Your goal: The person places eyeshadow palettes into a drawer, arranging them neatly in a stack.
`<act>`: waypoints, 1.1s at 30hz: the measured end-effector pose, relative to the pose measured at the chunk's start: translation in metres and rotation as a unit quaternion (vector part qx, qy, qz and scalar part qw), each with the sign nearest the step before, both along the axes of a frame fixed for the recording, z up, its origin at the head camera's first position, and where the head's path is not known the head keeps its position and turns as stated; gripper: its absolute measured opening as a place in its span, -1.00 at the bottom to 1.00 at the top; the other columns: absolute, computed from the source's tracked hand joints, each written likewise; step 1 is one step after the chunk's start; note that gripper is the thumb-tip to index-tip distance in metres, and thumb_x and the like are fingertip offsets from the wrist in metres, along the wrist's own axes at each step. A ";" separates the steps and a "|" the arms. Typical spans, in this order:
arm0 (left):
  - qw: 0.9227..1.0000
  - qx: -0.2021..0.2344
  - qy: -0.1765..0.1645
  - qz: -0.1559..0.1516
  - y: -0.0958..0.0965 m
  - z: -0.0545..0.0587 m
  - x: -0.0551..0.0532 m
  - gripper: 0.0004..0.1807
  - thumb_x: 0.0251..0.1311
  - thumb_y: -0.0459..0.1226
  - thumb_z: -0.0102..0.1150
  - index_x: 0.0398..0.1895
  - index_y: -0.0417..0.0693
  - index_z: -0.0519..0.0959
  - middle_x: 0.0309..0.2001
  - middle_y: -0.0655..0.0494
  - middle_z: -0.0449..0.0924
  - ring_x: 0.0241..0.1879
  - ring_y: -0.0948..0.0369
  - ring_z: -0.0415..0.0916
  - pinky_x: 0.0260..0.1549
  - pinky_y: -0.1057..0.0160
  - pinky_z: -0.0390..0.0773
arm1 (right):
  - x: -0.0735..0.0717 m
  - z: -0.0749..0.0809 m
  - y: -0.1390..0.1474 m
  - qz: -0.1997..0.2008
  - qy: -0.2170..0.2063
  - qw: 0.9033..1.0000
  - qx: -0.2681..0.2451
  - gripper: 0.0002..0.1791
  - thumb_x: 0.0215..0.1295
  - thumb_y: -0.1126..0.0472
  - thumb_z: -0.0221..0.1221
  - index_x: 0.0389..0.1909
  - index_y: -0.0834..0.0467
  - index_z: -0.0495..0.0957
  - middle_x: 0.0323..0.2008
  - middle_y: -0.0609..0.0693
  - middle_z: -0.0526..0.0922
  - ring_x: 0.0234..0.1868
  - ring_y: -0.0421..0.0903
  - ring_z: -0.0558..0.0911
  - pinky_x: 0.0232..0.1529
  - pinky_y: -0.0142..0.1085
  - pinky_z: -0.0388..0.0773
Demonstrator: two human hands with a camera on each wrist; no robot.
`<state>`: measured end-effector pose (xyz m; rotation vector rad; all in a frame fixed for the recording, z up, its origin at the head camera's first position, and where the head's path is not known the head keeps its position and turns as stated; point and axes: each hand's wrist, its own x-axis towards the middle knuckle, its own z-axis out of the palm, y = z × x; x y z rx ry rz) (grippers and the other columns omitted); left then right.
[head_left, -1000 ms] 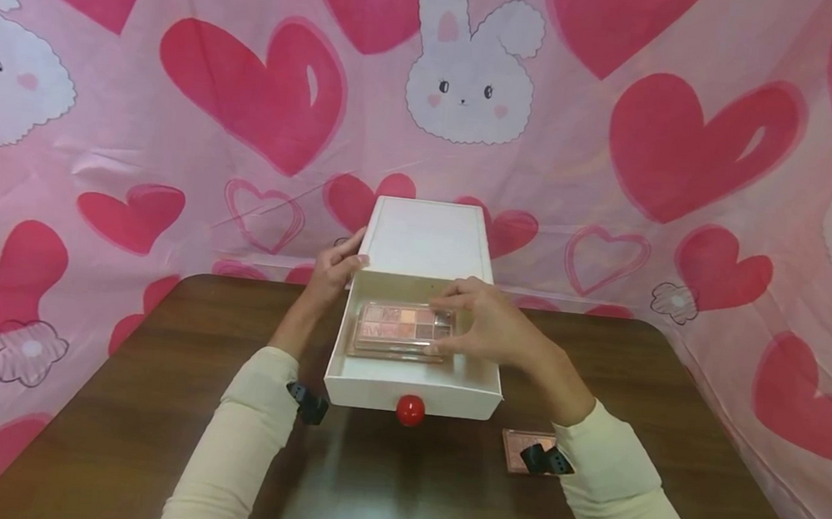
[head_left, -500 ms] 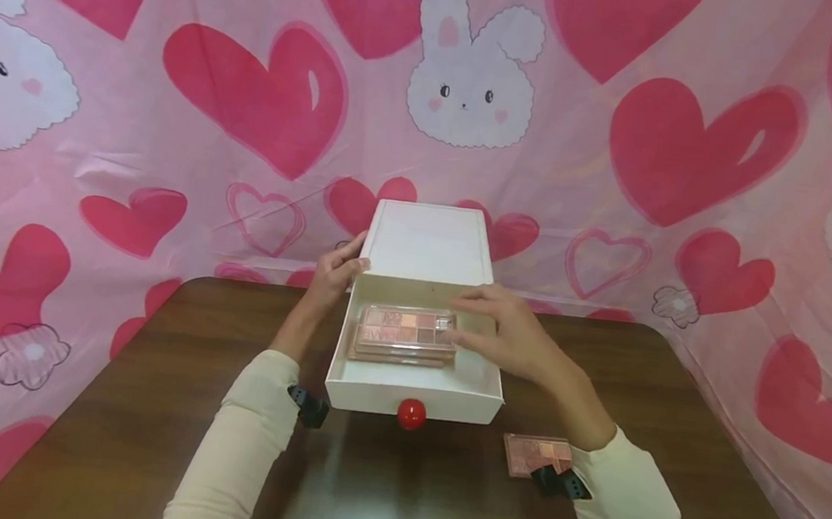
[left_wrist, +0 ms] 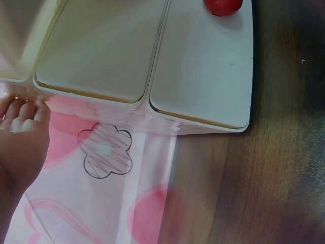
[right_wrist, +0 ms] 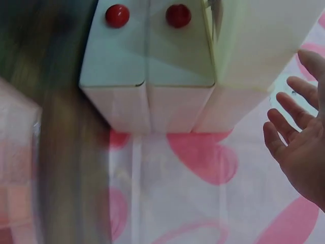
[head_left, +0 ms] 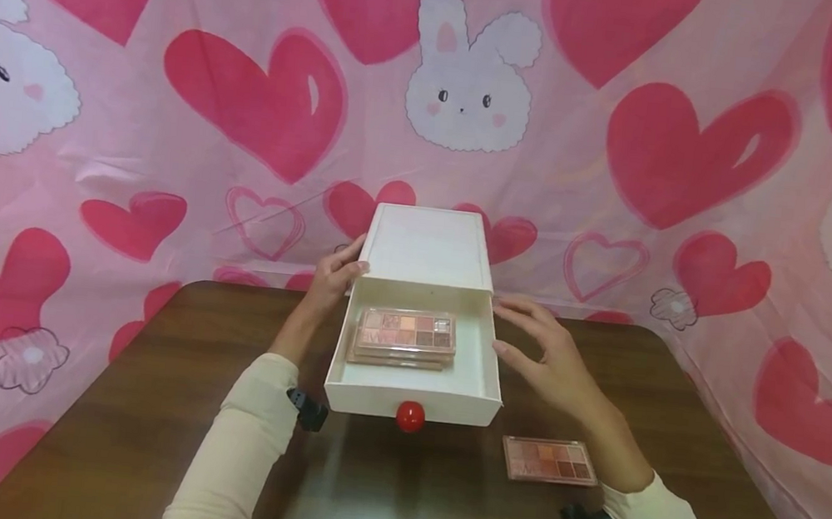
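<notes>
A white drawer cabinet point(head_left: 428, 244) stands at the table's far edge with its top drawer point(head_left: 372, 400) pulled out. Inside that drawer lie stacked eyeshadow palettes point(head_left: 407, 331), left of its middle. My left hand point(head_left: 328, 284) rests against the cabinet's left side, thumb at the top front edge; in the left wrist view its fingers point(left_wrist: 25, 112) touch the side wall. My right hand point(head_left: 552, 360) is beside the drawer's right wall, fingers spread and holding nothing. Whether its fingertips touch the wall I cannot tell. The right wrist view shows the same loose fingers point(right_wrist: 292, 119).
Another eyeshadow palette point(head_left: 549, 461) lies on the brown table point(head_left: 393, 500), right of the drawer and near my right forearm. A red knob point(head_left: 411, 416) sticks out from the drawer front. Lower drawers point(right_wrist: 114, 61) are shut. A pink heart-patterned cloth point(head_left: 367, 146) hangs behind.
My right hand has let go of the top palette in the drawer and moved right, out past the drawer wall. The palette on the table is now uncovered. My left hand stays put.
</notes>
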<state>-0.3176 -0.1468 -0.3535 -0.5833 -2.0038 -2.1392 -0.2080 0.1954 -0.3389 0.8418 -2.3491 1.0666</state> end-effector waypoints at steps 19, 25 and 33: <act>1.000 0.013 -0.002 -0.004 0.001 -0.002 0.001 -0.28 0.28 -0.32 -0.01 0.54 -0.22 0.20 0.52 -0.29 0.23 -0.27 0.47 0.58 -0.26 0.45 0.64 | 0.040 -0.068 0.083 -0.125 -0.129 0.984 0.010 -0.54 0.37 0.19 0.26 0.26 0.19 0.56 0.26 0.19 0.57 0.26 -0.46 0.37 0.29 -0.25 0.43; 1.000 0.023 0.001 -0.012 0.002 -0.003 0.000 -0.30 0.29 -0.36 -0.04 0.53 -0.29 0.18 0.53 -0.30 0.18 -0.18 0.50 0.57 -0.21 0.49 0.64 | 0.051 -0.093 0.101 -0.115 -0.168 0.978 0.047 -0.48 0.34 0.14 0.30 0.25 0.29 0.54 0.25 0.22 0.57 0.28 0.17 0.46 0.13 0.40 0.41; 1.000 0.025 0.001 -0.011 0.002 -0.002 0.000 -0.30 0.29 -0.36 -0.04 0.54 -0.27 0.18 0.53 -0.31 0.19 -0.20 0.49 0.58 -0.22 0.48 0.64 | 0.053 -0.112 0.125 -0.083 -0.145 0.980 0.110 -0.36 0.02 0.16 0.51 0.18 0.23 0.62 0.20 0.20 0.60 0.18 -0.70 0.21 0.14 -0.09 0.54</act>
